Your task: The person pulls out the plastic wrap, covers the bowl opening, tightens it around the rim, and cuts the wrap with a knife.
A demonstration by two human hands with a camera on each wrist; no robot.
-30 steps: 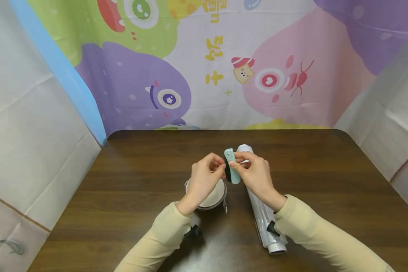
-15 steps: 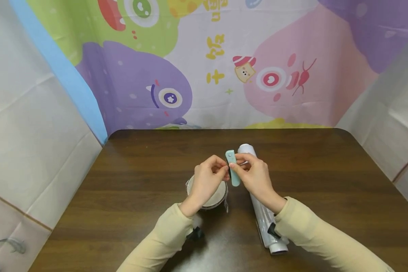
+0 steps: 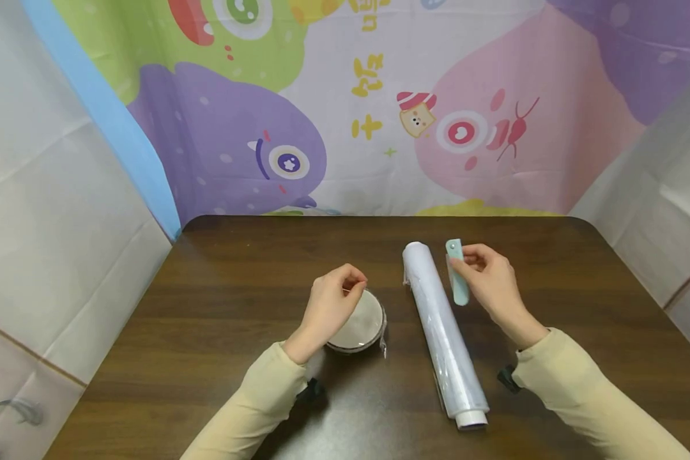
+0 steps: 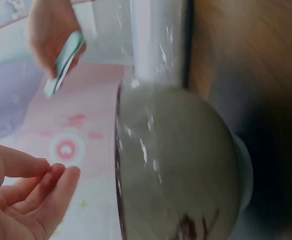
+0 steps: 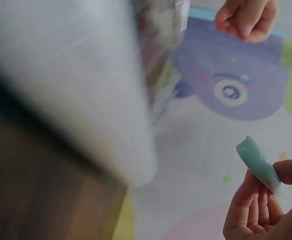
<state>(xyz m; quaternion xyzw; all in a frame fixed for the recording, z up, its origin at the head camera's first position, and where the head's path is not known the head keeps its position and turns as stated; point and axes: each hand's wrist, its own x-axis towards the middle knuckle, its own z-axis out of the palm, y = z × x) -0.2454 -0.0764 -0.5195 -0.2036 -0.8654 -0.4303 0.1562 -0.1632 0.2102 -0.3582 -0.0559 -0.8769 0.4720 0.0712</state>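
In the head view my right hand pinches a slim mint-green folding knife between thumb and fingers, right of the cling film roll. The knife is nearly upright, with a rivet near its top end and a pale strip along its left side. My left hand is raised over the bowl, thumb and fingertips close together and loosely bent. Nothing shows between them in the left wrist view. Cling film stretches over the bowl, and a loose strip hangs from its right side. The left hand hides part of the bowl's rim.
A long roll of cling film lies lengthwise on the dark wooden table, between the bowl and my right hand. Patterned cloth hangs behind the table's back edge, with pale panels at both sides.
Both hands were together at the knife, the left fingers on a dark edge of it. They have since parted: the right went right with the knife, the left let go and shifted left.
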